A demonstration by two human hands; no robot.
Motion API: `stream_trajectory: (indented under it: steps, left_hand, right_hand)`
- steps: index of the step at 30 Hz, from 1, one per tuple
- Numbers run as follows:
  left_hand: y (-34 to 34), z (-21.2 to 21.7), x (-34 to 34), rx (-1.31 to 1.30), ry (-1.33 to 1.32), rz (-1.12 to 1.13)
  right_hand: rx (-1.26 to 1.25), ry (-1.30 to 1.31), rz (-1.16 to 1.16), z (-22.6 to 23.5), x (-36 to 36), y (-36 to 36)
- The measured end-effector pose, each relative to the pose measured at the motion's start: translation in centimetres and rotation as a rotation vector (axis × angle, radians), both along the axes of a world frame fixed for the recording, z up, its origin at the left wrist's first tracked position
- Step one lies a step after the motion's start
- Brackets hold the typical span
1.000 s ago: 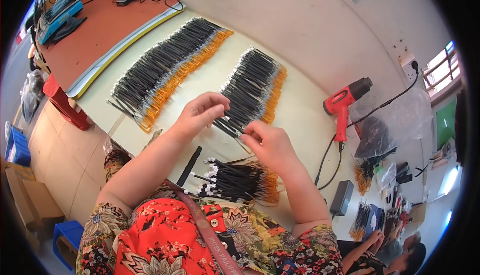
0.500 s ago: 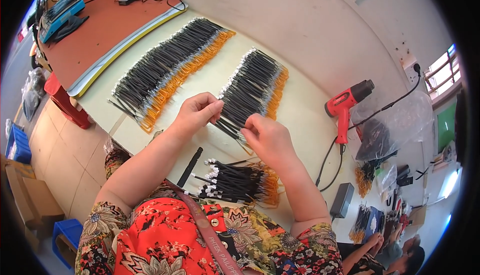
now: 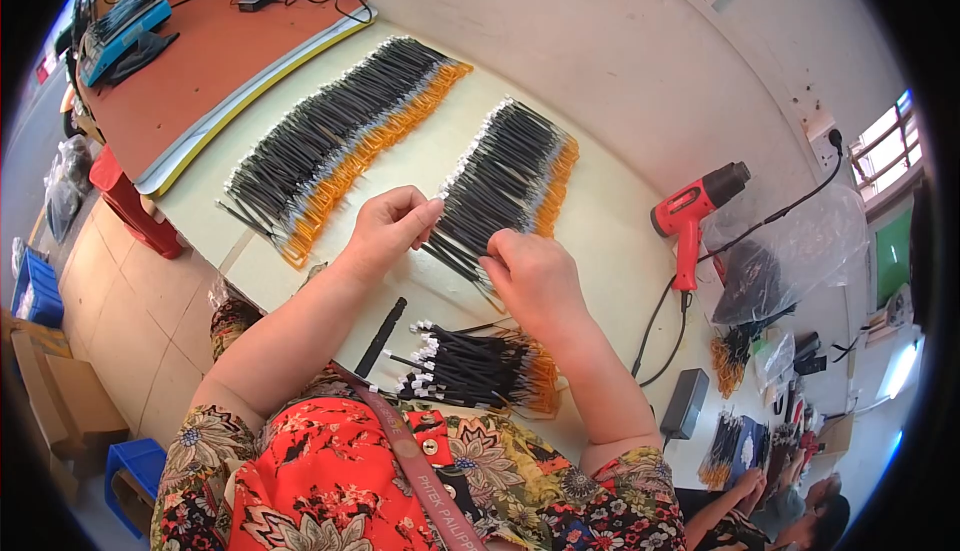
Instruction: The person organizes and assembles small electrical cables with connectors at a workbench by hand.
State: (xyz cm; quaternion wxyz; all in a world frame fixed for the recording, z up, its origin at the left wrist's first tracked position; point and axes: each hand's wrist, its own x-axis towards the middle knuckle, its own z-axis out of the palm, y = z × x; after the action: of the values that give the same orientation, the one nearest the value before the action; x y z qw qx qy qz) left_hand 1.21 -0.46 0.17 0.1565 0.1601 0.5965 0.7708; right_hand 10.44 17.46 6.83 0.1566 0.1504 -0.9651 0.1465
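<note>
My left hand [image 3: 388,227] and my right hand [image 3: 532,276] pinch the two ends of one thin black cable [image 3: 455,251] at the near edge of a laid-out row of black cables with orange ends [image 3: 510,176]. A longer row of the same cables [image 3: 335,136] lies to the left. A loose bundle of black cables with white tips and orange ends [image 3: 475,369] sits on the table just in front of my body, beside a black strip [image 3: 381,337].
A red heat gun [image 3: 692,213] with a black cord lies right of the rows. A black power adapter [image 3: 686,404] and clear plastic bags [image 3: 790,251] are further right. An orange mat [image 3: 215,56] covers the table's left end. Another person's hand [image 3: 745,486] shows at lower right.
Both hands shifted slightly up toward the near end of the shorter cable row, drawing the single cable into line with it. The rest stays put.
</note>
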Motion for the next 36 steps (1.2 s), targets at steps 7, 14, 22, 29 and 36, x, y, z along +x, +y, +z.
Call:
stream_trajectory:
  steps: [7,14,22,29,36]
  left_hand:
    - [-0.02,0.23,0.03,0.006,-0.025,0.000]
    - [-0.15,-0.53,-0.49,0.062,0.026,0.098]
    - [0.00,-0.16,-0.07,0.007,0.023,-0.082]
    - [0.05,-0.11,-0.22,-0.012,0.046,-0.078]
    - [-0.01,-0.12,-0.12,0.005,0.035,-0.080]
  right_hand:
    - [0.005,0.011,0.008,-0.15,-0.21,0.05]
    - [0.000,-0.003,0.005,-0.36,-0.36,0.14]
    - [-0.032,-0.037,-0.044,-0.24,-0.56,0.06]
    - [-0.038,0.023,0.017,-0.47,-0.77,0.33]
    - [-0.022,0.032,0.023,-0.95,-0.66,0.44]
